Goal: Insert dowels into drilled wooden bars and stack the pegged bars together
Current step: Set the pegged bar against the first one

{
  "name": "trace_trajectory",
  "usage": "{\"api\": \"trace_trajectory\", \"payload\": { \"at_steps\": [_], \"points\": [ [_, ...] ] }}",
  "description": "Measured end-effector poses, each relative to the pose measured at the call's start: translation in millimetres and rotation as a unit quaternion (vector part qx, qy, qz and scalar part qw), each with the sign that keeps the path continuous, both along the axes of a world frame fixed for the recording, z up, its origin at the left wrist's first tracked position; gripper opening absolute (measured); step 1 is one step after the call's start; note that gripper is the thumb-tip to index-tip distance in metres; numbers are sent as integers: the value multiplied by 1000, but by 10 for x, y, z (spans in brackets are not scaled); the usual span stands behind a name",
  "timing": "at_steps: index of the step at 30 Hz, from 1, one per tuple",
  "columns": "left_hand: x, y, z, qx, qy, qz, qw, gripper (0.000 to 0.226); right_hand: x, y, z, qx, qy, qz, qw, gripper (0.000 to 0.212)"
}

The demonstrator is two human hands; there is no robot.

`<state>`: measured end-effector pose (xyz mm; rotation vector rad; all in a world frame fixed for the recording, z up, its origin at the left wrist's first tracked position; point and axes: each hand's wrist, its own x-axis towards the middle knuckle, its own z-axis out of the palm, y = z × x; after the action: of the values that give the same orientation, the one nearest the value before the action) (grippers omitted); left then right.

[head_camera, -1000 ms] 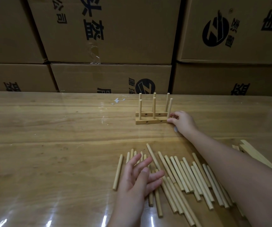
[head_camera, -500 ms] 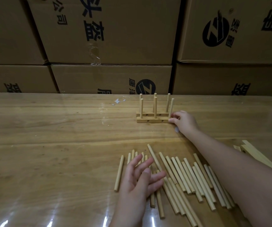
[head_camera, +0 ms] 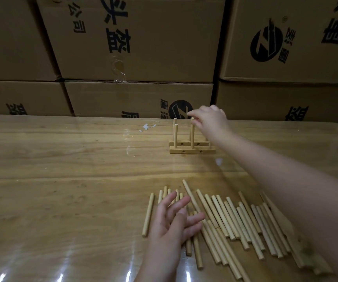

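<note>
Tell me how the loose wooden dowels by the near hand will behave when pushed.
The loose round wooden dowels look stiff and light. Being round on a glossy wooden table, they would likely roll sideways and scatter.

We saw the front bar [head_camera: 192,151] and the rear bar [head_camera: 186,143], both pale wood, lying flat and parallel far across the tabletop [head_camera: 62,180], one just behind the other. Each showed small holes in its near face and carried slim upright dowels [head_camera: 175,136] on top, while the right ends were hidden from us. Closer to us the loose dowels [head_camera: 223,216] lay flat in a rough fan, some overlapping, with a single dowel [head_camera: 148,214] just apart on the left.
</note>
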<state>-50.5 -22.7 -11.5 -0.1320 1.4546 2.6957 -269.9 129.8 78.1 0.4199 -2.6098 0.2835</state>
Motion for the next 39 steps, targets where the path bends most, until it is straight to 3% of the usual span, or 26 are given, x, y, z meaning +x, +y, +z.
{"api": "trace_trajectory", "payload": {
  "at_steps": [4, 14, 34, 39],
  "points": [
    [-4, 9, 3, 0, -1, 2, 1000, 32, -73, -116, 69, 72, -89, -25, 993, 29],
    [16, 19, 15, -8, 8, 6, 1000, 32, -111, -12, 78, -18, -180, -50, 982, 12],
    [6, 10, -24, 0, 7, 6, 1000, 32, -238, -162, 168, 77, -187, -49, 978, 12],
    [2, 0, -21, 5, 7, 0, 1000, 32, -191, -69, 166, 62, -195, -30, 978, 25]
  ]
}}
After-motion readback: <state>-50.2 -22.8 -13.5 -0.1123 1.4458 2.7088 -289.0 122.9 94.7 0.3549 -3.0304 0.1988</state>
